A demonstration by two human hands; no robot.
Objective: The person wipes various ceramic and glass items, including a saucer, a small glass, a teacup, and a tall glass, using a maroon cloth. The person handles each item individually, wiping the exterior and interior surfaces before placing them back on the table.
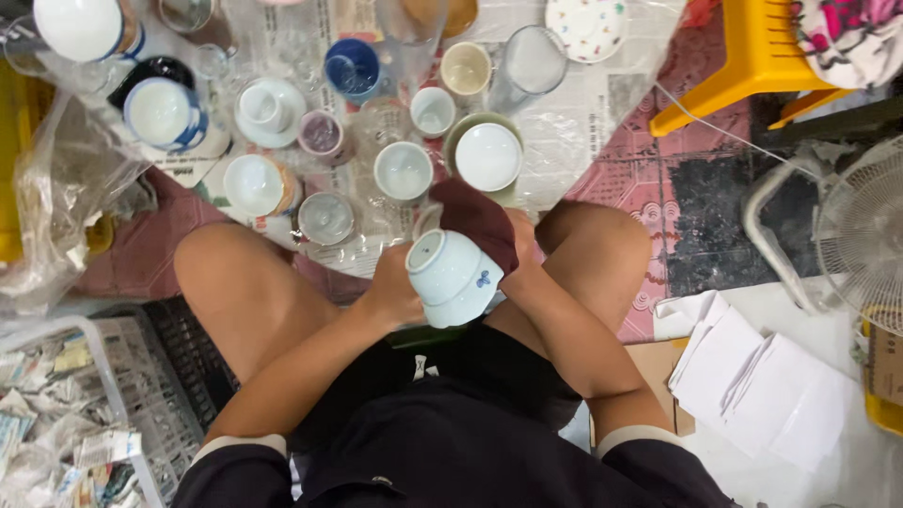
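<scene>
The left hand (393, 290) grasps a pale blue cup (453, 277), tilted, above the lap; the right hand (519, 246) presses a dark red cloth (478, 218) on it. Far, many cups and a tall glass (527, 66) stand on newspaper under clear plastic (574, 122). Near right lie white papers (752, 381); far right, a yellow stool (743, 56).

Setting: home floor, used as a sorting and packing spot. Evidence: person seated on patterned floor mat (649, 198); at 12 o'clock, cups (403, 171) and glasses (527, 58) spread on newspaper (583, 113); at 1 o'clock, yellow plastic stool (743, 56); at 3 o'clock, electric fan (861, 235); at 4 o'clock, white paper sheets (752, 376); at 8 o'clock, basket (122, 395) of paper scraps.
</scene>
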